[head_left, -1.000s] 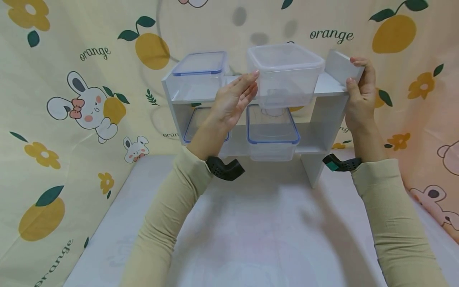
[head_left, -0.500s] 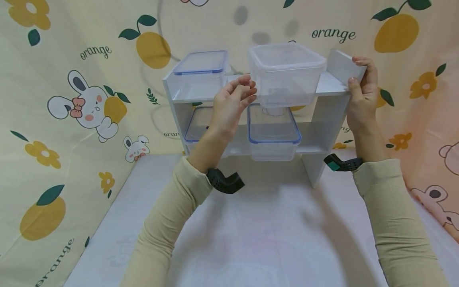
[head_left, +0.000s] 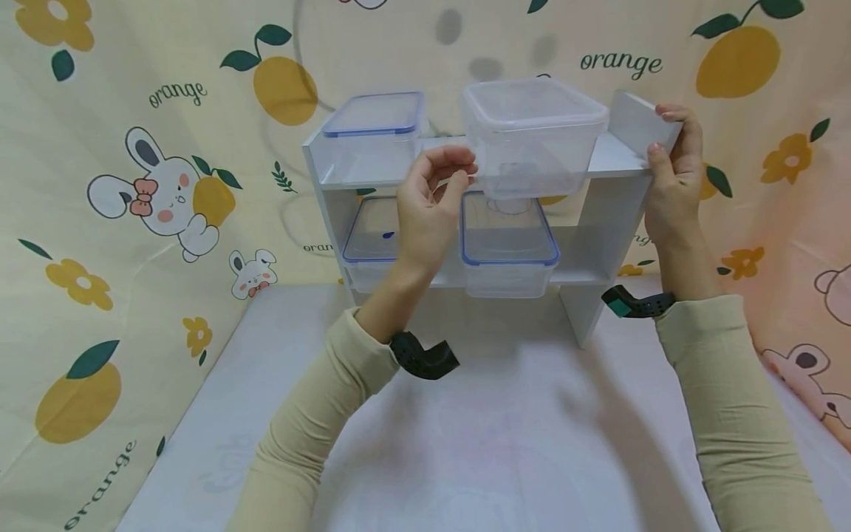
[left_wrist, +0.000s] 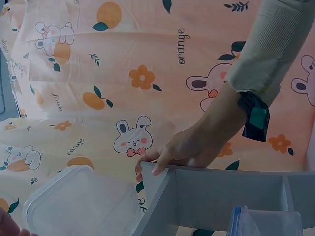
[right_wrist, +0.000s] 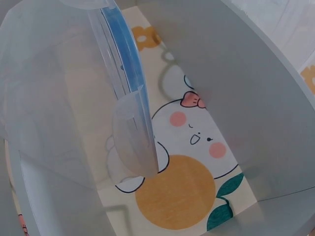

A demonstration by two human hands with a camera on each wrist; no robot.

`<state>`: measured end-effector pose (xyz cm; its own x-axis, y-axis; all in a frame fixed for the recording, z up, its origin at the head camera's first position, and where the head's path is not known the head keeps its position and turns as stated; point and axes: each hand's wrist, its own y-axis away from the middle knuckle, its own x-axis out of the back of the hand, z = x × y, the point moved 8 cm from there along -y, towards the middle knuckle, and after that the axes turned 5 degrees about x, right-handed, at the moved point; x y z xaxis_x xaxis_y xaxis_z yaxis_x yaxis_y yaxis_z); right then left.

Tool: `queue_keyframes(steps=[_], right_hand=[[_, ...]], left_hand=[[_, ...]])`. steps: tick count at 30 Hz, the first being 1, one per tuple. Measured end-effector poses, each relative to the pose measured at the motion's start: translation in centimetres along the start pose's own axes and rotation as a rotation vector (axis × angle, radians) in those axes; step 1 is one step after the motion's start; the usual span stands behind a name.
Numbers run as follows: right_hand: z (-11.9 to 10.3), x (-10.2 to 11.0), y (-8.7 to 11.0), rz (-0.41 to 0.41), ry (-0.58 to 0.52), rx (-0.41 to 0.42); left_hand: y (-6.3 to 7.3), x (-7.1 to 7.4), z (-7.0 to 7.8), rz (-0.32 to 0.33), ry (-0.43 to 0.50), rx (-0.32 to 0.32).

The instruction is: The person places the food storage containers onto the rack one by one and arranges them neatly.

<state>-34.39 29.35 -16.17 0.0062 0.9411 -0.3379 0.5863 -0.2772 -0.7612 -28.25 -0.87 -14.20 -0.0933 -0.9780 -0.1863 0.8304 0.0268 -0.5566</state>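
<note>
In the head view a white two-tier shelf [head_left: 614,222] stands on the table. My right hand [head_left: 674,177] pinches the top of its raised right side panel between thumb and fingers; the left wrist view shows this hand [left_wrist: 187,147] too. A large clear plastic food container [head_left: 538,144] with a whitish lid sits on the top tier, jutting over the front edge. By its left side is my left hand [head_left: 432,207], fingers loosely bent and fingertips right at the container wall. Only a bit of that hand [left_wrist: 10,227] shows in the left wrist view.
A blue-rimmed clear container [head_left: 372,137] stands on the top tier at left. Below are two more, a middle blue-rimmed container [head_left: 508,251] and a left blue-rimmed container [head_left: 368,236] partly behind my left arm. A patterned cloth [head_left: 166,310] hangs behind the white table [head_left: 479,428].
My left hand has turned and its fingers have bent, moving slightly down along the large container's left side. The right hand keeps its grip on the shelf panel. The containers stay put.
</note>
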Motion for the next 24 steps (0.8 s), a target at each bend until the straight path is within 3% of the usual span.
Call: queue_keyframes(steps=[7, 10, 16, 24], right_hand=[[-0.2, -0.1, 0.0, -0.005, -0.003, 0.002], [-0.1, 0.0, 0.1, -0.005, 0.003, 0.002], [0.1, 0.1, 0.0, -0.005, 0.013, 0.003], [0.1, 0.2, -0.1, -0.003, 0.008, 0.006]], left_hand=[[0.8, -0.4, 0.8, -0.008, -0.102, -0.131], [1.3, -0.8, 1.3, -0.032, -0.203, -0.245], [2.8, -2.2, 2.7, -0.056, -0.475, -0.544], [4.0, -3.9, 2.9, -0.065, -0.717, -0.714]])
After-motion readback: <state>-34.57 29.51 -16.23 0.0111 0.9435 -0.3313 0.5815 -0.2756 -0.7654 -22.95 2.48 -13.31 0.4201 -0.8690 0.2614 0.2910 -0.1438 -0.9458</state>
